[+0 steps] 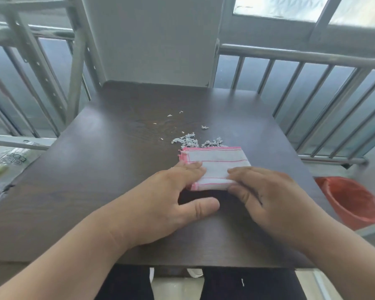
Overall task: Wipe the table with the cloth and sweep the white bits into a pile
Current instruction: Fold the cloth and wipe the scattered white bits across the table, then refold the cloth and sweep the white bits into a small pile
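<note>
From the head view we count one cloth [214,167], folded, white with pink stripes and hem, flat on the dark table [95,180]; one loose heap of white bits [195,141] touching its far edge, perhaps six strays beyond; our left hand [173,202] presses it with straight fingers; our right hand [266,191] pinches its near corner.

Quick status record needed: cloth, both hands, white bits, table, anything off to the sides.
cloth: folded, white with pink edging, flat on table
left hand: fingers on cloth's left edge, thumb out on table
right hand: fingers and thumb pinch cloth's right end
white bits: mostly gathered along cloth's far edge, a few strays farther out
table: dark wood
red bucket: right, below table level
plastic bag: left edge
</note>
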`<state>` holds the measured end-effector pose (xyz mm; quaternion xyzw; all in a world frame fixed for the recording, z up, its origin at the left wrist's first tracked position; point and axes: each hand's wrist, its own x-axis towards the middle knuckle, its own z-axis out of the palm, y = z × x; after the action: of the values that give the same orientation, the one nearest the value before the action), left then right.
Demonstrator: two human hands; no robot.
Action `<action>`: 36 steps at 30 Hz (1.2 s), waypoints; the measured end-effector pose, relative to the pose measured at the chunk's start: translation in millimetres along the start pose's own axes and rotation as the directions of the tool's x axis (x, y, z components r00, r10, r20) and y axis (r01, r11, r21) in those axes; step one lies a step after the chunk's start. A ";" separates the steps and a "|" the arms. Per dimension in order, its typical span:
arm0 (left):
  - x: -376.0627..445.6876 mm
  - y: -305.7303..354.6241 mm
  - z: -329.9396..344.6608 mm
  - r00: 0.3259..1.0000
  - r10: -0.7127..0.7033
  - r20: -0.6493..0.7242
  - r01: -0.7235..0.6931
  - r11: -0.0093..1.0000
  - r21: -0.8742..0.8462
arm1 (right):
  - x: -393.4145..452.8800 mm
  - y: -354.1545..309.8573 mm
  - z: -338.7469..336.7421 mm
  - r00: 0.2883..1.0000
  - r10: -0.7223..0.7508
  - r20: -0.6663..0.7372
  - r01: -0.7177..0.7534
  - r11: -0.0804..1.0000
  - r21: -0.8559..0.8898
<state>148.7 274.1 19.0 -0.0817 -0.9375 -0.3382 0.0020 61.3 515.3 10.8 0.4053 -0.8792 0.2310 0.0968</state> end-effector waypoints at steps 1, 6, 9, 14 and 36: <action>-1.1 -0.3 -3.4 1.000 0.015 0.006 -0.015 1.000 -0.020 | 2.8 -1.5 -1.9 0.998 -0.009 -0.063 0.010 1.000 0.012; 12.5 -7.7 -13.3 0.976 0.078 -0.206 -0.087 0.996 -0.033 | 20.3 -10.6 -14.0 0.964 -0.030 -0.265 0.044 0.998 0.048; 25.6 -6.5 -22.2 0.927 0.071 -0.369 -0.127 0.984 -0.129 | 29.3 -17.8 -21.0 0.930 -0.035 -0.367 0.067 0.995 0.075; 42.1 -9.1 -39.0 0.860 0.060 -0.507 -0.162 0.974 -0.159 | 45.0 -9.7 -25.4 0.885 0.079 -0.458 -0.037 0.994 0.101; 171.3 -80.4 -71.0 0.859 -0.142 -0.492 0.012 0.966 -0.259 | 179.8 61.2 3.8 0.878 0.409 -0.248 -0.252 0.836 0.487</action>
<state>-36.5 194.1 32.9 0.0483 -0.8570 -0.4615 0.2243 -102.5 427.9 51.7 0.2092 -0.8306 0.5038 0.1117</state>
